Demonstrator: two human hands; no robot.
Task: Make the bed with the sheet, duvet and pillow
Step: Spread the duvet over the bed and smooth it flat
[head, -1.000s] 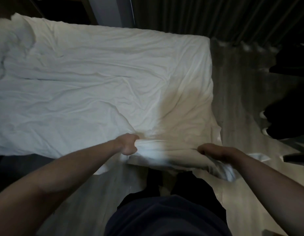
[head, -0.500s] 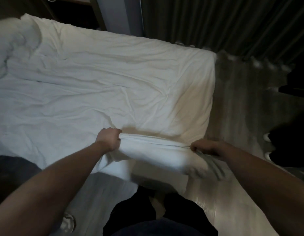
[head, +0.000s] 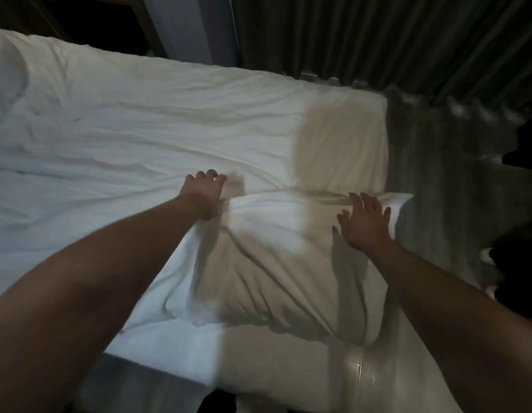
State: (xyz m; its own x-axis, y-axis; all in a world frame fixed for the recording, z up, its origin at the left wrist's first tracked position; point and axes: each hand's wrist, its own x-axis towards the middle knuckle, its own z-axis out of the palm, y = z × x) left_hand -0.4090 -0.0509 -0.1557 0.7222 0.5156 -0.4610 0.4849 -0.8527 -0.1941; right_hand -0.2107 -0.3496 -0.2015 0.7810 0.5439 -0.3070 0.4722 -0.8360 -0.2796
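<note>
Since the earlier frames the gathered white fabric edge has been let go: it was bunched in both fists at the near side of the bed, and it now lies flung forward as a folded-over flap of white bedding (head: 276,254) on top of the mattress. Both hands have been moved forward and opened. Left hand (head: 203,193) is seen with fingers spread and slightly bent, tips on the cloth at the flap's left far corner, nothing grasped; it looks placed there to pin or flatten that corner. Right hand (head: 366,225) is released too, fingers splayed, hovering over or just touching the flap's right far edge near the bed's right side; contact cannot be told because of blur. Whether the flap is sheet or duvet cannot be told for sure; it reads as thick and soft, so duvet is judged likely. Wrinkled white cover (head: 157,123) is spread over the rest of the bed, up to a rumpled white mound, perhaps the pillow (head: 7,81), at far left. Grey pleated curtain (head: 378,40) hangs beyond the bed; pale wooden floor (head: 431,186) shows at right. Step in hand is judged as smoothing the thrown-back fold; spreading and pillow placement appear not yet done
</note>
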